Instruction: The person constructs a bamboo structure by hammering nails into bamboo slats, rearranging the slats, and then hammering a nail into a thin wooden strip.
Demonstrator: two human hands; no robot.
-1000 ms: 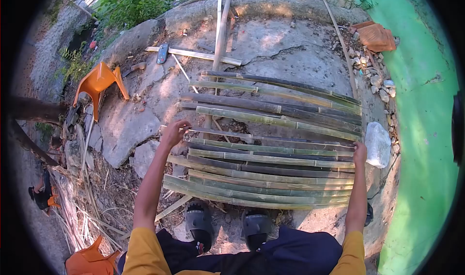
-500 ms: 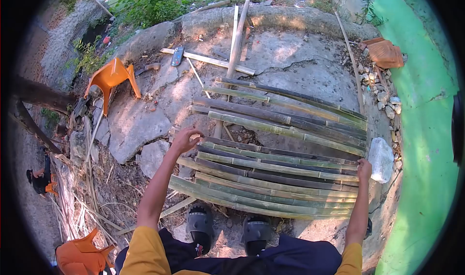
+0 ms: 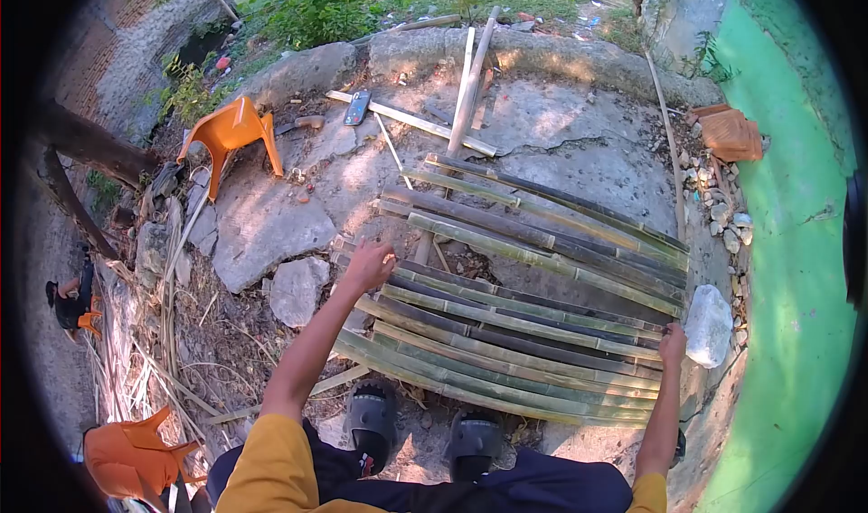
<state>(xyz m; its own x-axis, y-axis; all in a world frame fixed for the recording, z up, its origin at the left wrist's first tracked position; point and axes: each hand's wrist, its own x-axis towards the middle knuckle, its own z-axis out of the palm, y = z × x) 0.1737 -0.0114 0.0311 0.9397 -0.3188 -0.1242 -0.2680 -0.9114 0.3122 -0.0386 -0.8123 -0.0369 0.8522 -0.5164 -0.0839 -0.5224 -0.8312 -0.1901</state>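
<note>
Split bamboo strips, green and dark, lie side by side in a far group [image 3: 542, 228] and a near group [image 3: 506, 355]. My left hand [image 3: 369, 266] is closed at the left end of the uppermost near strip [image 3: 506, 293], whose end shows beyond the hand. My right hand [image 3: 672, 343] is closed around the right end of that strip, beside a whitish stone block [image 3: 709, 326]. The fingertips of both hands are partly hidden.
Bamboo poles [image 3: 472, 84] run beneath the strips over cracked concrete. An orange plastic chair [image 3: 237, 133] and a phone [image 3: 357, 108] are at the back left. Another orange chair [image 3: 136, 459] is near left. A green wall [image 3: 787, 269] borders the right. A person [image 3: 72, 296] sits far left.
My left hand has moved right relative to the strip's end, which now pokes out left of it. My right hand stays at the right end. The whole view has shifted slightly.
</note>
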